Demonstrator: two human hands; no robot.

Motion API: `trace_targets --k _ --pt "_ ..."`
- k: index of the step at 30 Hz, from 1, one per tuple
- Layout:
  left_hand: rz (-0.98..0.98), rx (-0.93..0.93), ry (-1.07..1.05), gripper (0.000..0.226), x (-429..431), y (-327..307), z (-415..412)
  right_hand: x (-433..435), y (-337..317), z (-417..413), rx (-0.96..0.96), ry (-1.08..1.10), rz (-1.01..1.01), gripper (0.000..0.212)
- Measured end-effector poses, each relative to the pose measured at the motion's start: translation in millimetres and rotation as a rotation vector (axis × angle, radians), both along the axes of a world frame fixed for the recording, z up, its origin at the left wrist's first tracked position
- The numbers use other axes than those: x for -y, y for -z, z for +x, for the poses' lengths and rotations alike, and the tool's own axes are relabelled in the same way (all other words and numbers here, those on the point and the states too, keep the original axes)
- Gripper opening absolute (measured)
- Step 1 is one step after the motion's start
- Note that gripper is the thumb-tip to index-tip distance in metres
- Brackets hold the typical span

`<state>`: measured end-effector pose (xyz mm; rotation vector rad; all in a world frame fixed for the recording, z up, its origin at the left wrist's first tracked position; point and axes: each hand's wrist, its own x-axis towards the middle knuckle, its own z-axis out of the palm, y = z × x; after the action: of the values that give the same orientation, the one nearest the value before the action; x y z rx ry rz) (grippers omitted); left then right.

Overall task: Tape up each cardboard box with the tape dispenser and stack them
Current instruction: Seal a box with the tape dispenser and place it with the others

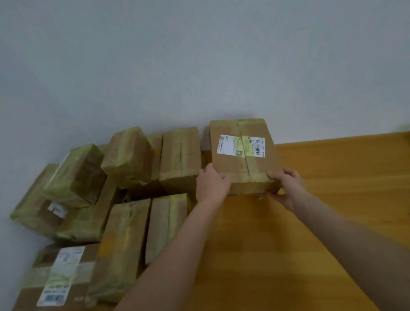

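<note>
Gripping a labelled box (244, 161) by its near corners, the left hand (212, 184) and right hand (286, 187) have fingers curled round it. It is at the table's (343, 190) far edge by the wall (212, 52), just right of the taped pile (118, 211).

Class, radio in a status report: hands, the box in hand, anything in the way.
Hands: left hand and right hand grip labelled box by near corners. Box taped, near wall. Close on its left, taped boxes.
</note>
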<state>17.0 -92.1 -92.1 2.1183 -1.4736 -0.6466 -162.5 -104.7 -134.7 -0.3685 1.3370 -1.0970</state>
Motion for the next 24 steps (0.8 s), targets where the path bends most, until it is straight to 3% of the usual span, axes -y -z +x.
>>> trace_targets --k 8,13,17,24 --pt "-0.108 0.139 0.131 0.054 19.5 -1.3 26.5 19.9 26.4 48.2 -0.154 0.010 0.033 0.051" --pt "-0.109 0.270 0.196 0.055 13.6 9.6 45.3 29.7 41.8 57.4 -0.473 -0.107 0.027 0.053" --pt "-0.092 0.313 0.216 0.054 13.5 16.9 55.2 36.3 47.0 62.6 -0.624 -0.185 0.071 0.053" --pt "-0.093 0.348 0.261 0.051 14.0 22.6 57.3 36.5 39.0 64.1 -0.718 -0.328 0.118 0.067"
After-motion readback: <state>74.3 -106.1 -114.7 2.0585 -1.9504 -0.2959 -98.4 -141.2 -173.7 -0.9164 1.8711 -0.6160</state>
